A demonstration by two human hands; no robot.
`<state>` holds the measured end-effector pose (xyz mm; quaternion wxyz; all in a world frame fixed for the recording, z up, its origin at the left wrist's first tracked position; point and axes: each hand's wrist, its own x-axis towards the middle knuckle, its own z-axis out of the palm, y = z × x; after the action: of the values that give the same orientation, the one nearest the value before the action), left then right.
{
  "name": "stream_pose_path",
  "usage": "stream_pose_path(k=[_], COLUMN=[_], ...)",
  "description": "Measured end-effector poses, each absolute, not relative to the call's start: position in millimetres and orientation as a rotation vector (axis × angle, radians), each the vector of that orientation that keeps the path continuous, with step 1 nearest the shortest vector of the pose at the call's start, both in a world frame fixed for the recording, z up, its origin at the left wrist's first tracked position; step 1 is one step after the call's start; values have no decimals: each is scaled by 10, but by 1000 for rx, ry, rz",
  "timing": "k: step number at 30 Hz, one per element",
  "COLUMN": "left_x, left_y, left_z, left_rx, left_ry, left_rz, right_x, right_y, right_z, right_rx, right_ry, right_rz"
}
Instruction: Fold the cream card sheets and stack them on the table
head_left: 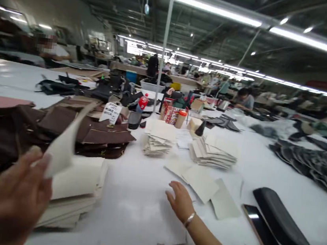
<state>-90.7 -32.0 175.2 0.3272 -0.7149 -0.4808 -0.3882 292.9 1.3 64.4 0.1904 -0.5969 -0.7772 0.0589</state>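
A white sheet (64, 148), bent and blurred, is pinched in my left hand (17, 196) at the lower left. Under it lies a thick stack of off-white sheets (76, 185). My right hand (182, 202), with a bracelet at the wrist, is over the white table, its fingers apart and holding nothing. Loose pale pieces (202, 183) lie overlapping just beyond it. Farther back are two more stacks of sheets, one in the middle (159, 138) and one to its right (213, 152).
Dark brown leather pieces (91, 129) are piled at the left. A phone (265, 234) and a black case (282, 220) lie at the right, below dark layered pieces (313, 166). A red bottle (143, 102), an orange-lidded cup (181, 119) and a pole (164, 51) stand behind. People work farther back.
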Motion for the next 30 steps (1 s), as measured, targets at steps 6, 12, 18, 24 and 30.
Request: stream_pose_path(k=[6,12,18,24,30], left_x=[619,745,1601,2082,2077], left_y=[-614,-244,706,1242,1245], left_z=[504,218,524,338,599], left_rx=[-2496,-2780,-2943,-3159,-3389], left_ry=[-951,-1019,-1099,-1198,-1399], left_rz=[-676,-610,-511,-172,-406], right_x=[3487,3874,3843,4135,4364], right_y=[292,310,258,306,169], right_z=[504,566,559,856,1199], right_rx=[-2393,-2574,-2411,-2275,-1314], right_ry=[-1949,-2038,-2019,-1712,-842], right_rz=[-110,83,208,288,966])
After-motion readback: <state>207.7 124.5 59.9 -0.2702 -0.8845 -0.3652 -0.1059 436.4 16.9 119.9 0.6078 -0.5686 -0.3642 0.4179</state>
